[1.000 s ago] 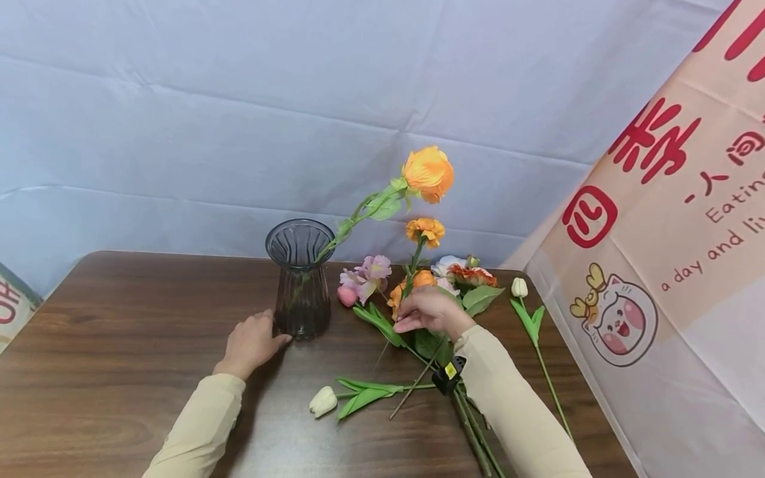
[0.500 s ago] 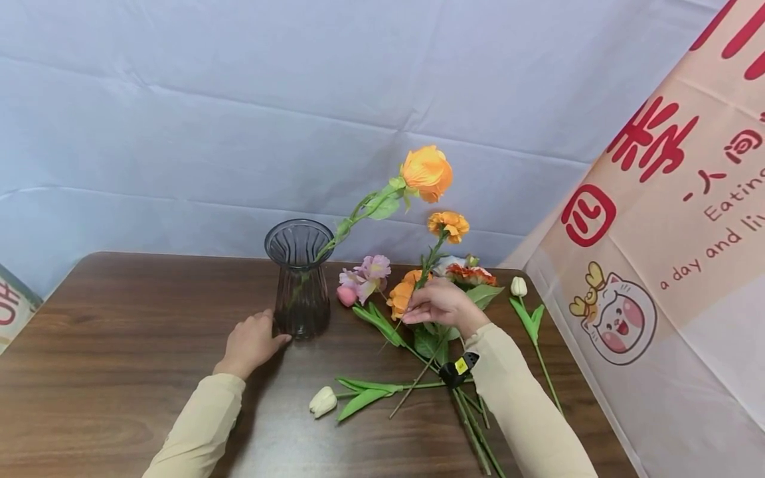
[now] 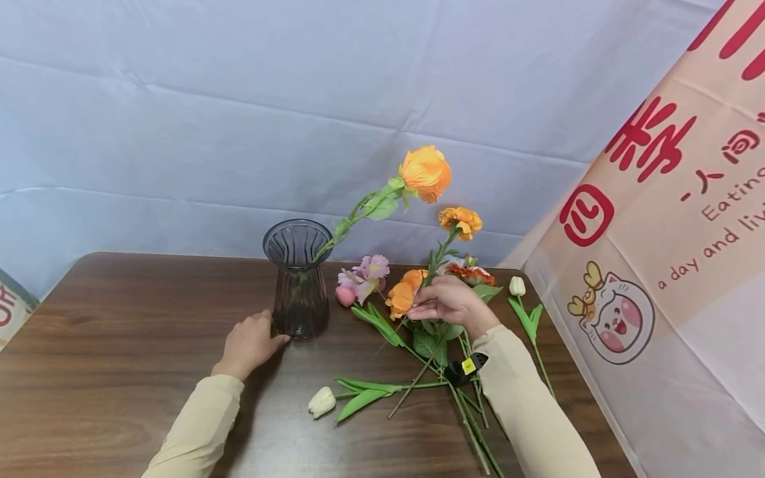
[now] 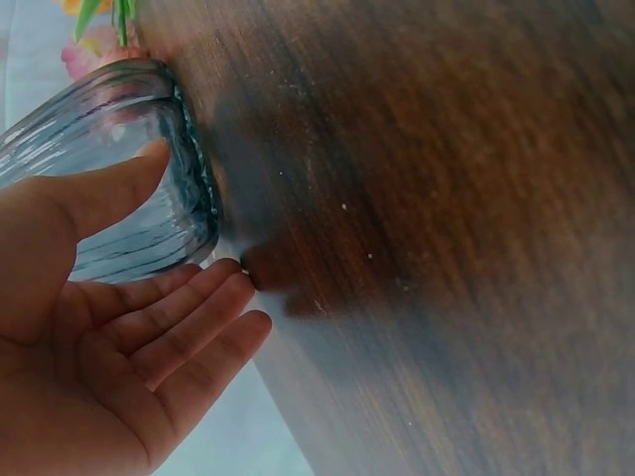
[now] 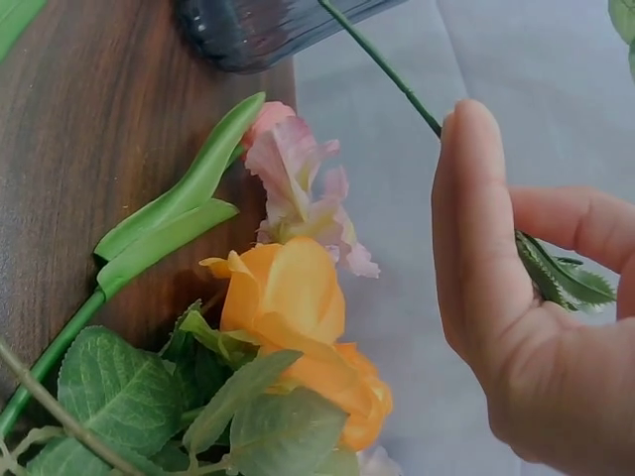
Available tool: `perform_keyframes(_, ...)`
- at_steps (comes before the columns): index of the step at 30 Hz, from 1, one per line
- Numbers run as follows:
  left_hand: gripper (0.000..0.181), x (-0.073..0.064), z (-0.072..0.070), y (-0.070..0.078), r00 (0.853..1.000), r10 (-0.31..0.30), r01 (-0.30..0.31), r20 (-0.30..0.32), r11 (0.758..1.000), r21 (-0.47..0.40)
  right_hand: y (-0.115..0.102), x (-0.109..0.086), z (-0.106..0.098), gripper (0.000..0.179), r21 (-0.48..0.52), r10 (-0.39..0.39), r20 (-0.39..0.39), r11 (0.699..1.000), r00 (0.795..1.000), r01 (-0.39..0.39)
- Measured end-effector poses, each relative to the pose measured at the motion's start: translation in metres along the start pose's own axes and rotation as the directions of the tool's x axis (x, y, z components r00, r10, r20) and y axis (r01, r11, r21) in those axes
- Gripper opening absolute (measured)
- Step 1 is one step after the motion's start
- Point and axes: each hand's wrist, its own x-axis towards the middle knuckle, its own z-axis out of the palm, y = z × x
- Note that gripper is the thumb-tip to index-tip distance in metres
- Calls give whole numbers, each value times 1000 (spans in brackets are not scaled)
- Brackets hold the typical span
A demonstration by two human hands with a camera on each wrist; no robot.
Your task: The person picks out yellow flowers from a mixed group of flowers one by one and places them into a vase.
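Note:
A smoky glass vase (image 3: 301,302) stands upright at the table's middle, a large orange rose (image 3: 425,174) leaning out of it to the right. Beside the vase's base rests my left hand (image 3: 250,345); in the left wrist view its thumb and loosely extended fingers (image 4: 203,342) lie along the glass without wrapping it. My right hand (image 3: 452,303) pinches the green stem (image 5: 382,64) of an orange carnation (image 3: 461,222) between thumb and fingers. The carnation points up and slightly right, above the pile of flowers. Its bloom lies outside the right wrist view.
Under and around my right hand lie an orange flower (image 3: 402,295), a lilac flower (image 3: 369,272), a pink bud (image 3: 345,296) and a rust-red bloom (image 3: 472,273). One white tulip (image 3: 323,402) lies in front, another white tulip (image 3: 517,287) at the right edge. A pale cloth (image 3: 209,133) hangs behind.
My right hand has moved to the right with the carnation, whose bloom has swung right and slightly up. The left hand and vase keep their places.

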Motion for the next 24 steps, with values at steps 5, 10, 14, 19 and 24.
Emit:
perform_keyframes(5, 52, -1, -1, 0, 1000, 2, -2, 5, 1000, -4, 0, 1, -1, 12, 28, 8, -14, 1000, 1000, -7)
perform_keyframes(10, 52, 0, 0, 0, 1000, 5, -5, -1, 1000, -6, -3, -1, 0, 20, 76, 9, -4, 997, 1000, -9)
perform_keyframes(14, 51, 0, 0, -1, 1000, 7, -7, -5, 1000, -8, -4, -5, 0, 25, 116, -5, 1, 993, 1000, 5)
perform_keyframes(19, 53, 0, -1, -1, 1000, 9, -9, -1, 1000, -3, -5, -7, 0, 25, 123, -23, 9, 992, 1000, 22)
perform_keyframes(24, 54, 0, -1, 0, 1000, 11, -11, 3, 1000, -2, -4, -7, -1, 27, 100, -33, 21, 994, 999, 30)
